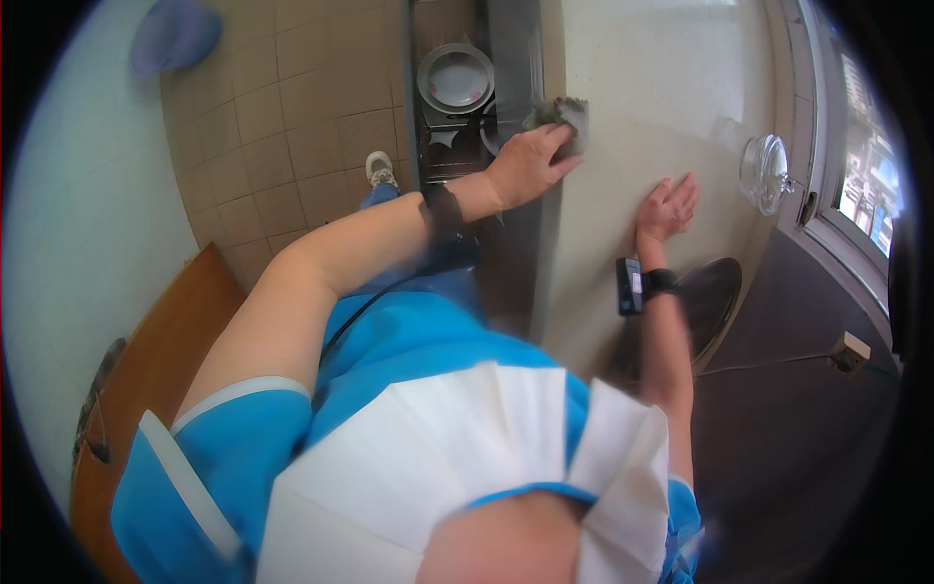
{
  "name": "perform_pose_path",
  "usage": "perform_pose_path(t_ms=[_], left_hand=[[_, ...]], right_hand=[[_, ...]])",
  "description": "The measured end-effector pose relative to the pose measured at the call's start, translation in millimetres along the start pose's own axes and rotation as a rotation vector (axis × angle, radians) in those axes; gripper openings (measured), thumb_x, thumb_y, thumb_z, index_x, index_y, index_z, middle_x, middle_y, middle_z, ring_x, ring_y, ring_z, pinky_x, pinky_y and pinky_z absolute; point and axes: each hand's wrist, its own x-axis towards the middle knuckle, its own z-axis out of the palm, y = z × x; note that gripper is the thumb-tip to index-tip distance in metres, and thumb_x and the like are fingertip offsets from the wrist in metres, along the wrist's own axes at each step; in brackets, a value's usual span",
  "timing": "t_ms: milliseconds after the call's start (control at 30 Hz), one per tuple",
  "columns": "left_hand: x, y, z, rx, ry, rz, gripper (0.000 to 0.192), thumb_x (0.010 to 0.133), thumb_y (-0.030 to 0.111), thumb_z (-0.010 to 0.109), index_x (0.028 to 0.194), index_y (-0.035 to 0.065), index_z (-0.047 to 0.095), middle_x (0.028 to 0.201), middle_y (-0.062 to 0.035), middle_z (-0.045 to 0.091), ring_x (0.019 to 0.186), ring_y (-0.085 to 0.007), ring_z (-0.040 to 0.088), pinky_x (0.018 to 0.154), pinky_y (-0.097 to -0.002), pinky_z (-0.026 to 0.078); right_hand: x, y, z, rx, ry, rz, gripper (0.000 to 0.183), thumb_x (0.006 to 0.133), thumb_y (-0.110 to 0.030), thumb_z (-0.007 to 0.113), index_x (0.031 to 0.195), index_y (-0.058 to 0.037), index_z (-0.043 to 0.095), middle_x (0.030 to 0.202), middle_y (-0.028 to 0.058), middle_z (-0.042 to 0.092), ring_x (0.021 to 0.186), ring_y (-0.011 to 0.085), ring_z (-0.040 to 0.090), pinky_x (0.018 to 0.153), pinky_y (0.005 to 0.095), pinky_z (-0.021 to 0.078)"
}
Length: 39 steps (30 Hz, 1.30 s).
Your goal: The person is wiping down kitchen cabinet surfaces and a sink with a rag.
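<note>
A crumpled grey-green cloth (pixel 573 120) is gripped in my left hand (pixel 536 164), at the near edge of the pale countertop (pixel 635 87). Beneath and to the left of that hand is an open drawer (pixel 514 66), holding a stack of white dishes with pink floral marks (pixel 457 79). My right hand (pixel 668 208) rests palm down on the countertop, fingers slightly spread, with nothing in it. To its right is a clear glass lidded container (pixel 764 175). Both wrists wear black bands, and a small black device hangs at the right one.
A dark round pan or lid (pixel 711 303) lies on the counter beside my right forearm. Along the right are a window (pixel 865 146) and a socket box with a cable (pixel 850 352). A bluish-purple basin (pixel 175 36) is at the upper left, a wooden panel (pixel 160 350) at the left.
</note>
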Motion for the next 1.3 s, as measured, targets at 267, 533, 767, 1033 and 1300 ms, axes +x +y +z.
perform_pose_path(t_ms=[267,533,767,1033,1300], left_hand=[[-33.8,10.8,3.9,0.117,-0.273,-0.028,0.033,0.078,0.033,0.059,0.085,0.0019,0.051,0.075,-0.0165,0.055,0.071,-0.0343,0.055,0.058,-0.0389,0.045],[78.3,-21.3,-25.2,0.042,0.187,-0.015,0.038,0.078,0.034,0.060,0.092,0.0006,0.051,0.082,-0.0183,0.059,0.077,-0.0350,0.056,0.067,-0.0385,0.045],[34.9,-16.2,-22.4,0.034,-0.039,-0.038,0.039,0.079,0.033,0.059,0.093,-0.0015,0.047,0.078,-0.0211,0.056,0.074,-0.0376,0.054,0.064,-0.0404,0.044],[-33.8,4.5,-2.0,0.029,-0.313,-0.033,0.035,0.077,0.032,0.061,0.085,0.0006,0.049,0.073,-0.0186,0.055,0.069,-0.0364,0.055,0.059,-0.0397,0.045],[45.4,-14.5,-14.3,-0.004,0.122,-0.001,0.041,0.076,0.036,0.061,0.092,-0.0008,0.051,0.085,-0.0178,0.056,0.080,-0.0345,0.054,0.068,-0.0377,0.044]], right_hand=[[1.1,-0.1,0.4,0.010,0.009,-0.008,0.053,0.083,-0.037,0.041,0.129,-0.0102,0.036,0.133,0.0173,0.033,0.124,0.0311,0.027,0.100,0.0451,0.0191],[-1.0,-6.3,-3.5,0.039,-0.010,-0.014,0.053,0.083,-0.037,0.041,0.129,-0.0100,0.037,0.133,0.0176,0.032,0.124,0.0317,0.028,0.101,0.0444,0.0177],[-1.8,-4.7,-3.3,0.024,-0.021,0.024,0.053,0.083,-0.037,0.041,0.129,-0.0104,0.036,0.134,0.0172,0.032,0.124,0.0315,0.027,0.102,0.0445,0.0163],[-0.7,-3.9,-2.1,0.029,-0.028,-0.004,0.054,0.083,-0.037,0.040,0.130,-0.0105,0.035,0.134,0.0173,0.030,0.125,0.0315,0.026,0.102,0.0446,0.0163],[-1.6,-4.6,-2.5,0.033,-0.009,-0.015,0.053,0.083,-0.038,0.040,0.129,-0.0105,0.036,0.133,0.0172,0.032,0.124,0.0321,0.028,0.101,0.0446,0.0176]])
